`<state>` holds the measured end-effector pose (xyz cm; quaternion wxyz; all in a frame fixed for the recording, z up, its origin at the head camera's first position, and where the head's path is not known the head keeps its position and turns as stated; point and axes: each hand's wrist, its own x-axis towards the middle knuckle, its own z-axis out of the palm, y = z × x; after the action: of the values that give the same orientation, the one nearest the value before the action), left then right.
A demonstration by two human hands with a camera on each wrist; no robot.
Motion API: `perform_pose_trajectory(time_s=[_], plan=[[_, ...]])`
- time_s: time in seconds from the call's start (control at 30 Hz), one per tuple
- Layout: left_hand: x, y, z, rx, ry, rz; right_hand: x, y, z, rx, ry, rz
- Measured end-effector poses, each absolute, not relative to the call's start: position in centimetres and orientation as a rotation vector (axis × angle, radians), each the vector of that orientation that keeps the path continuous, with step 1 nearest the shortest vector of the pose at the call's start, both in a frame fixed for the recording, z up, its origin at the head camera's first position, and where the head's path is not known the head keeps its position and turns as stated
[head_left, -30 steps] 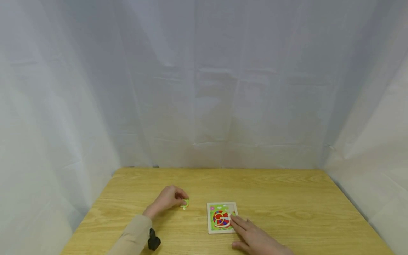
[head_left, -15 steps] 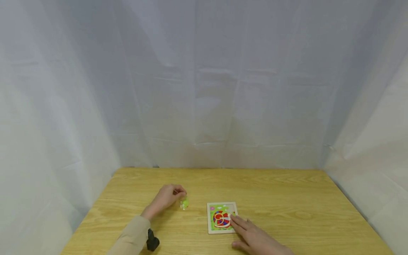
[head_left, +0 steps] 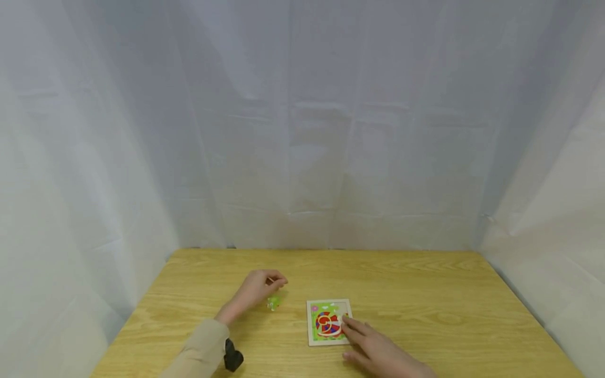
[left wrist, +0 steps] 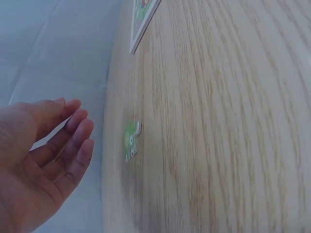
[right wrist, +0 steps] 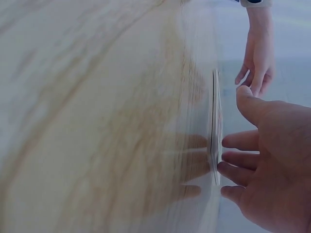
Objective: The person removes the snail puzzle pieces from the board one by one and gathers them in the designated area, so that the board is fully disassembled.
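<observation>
— Left hand (head_left: 255,292) has let go: the green puzzle piece (head_left: 273,302) now lies loose on the table (head_left: 425,294), at four o'clock from its relaxed, empty fingers.

— And the right hand (head_left: 373,349)?

— Unmoved, fingers straight, touching the puzzle board (head_left: 327,323) at its four o'clock edge.

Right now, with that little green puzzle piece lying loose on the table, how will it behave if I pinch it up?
The green puzzle piece looks thin, flat and stiff, so probably light and unlikely to roll. Lying flush on the smooth wooden table, it may slide before lifting. The left hand is open just beside it.
</observation>
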<state>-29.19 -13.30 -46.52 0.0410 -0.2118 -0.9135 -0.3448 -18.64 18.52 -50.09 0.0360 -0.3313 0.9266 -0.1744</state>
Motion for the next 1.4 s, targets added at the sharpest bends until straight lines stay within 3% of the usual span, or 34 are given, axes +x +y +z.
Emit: perform_pose_trajectory(time_s=[0.97, 1.4], plan=[[-29.0, -5.9, -47.4, -0.974, -2.800, -1.058, -18.4, 18.3, -50.2, -1.182, 2.877, -0.348], [-28.5, -3.8, -47.5, -0.995, -2.883, -1.114, -18.5, 17.3, -50.3, -1.224, 2.874, -0.308]])
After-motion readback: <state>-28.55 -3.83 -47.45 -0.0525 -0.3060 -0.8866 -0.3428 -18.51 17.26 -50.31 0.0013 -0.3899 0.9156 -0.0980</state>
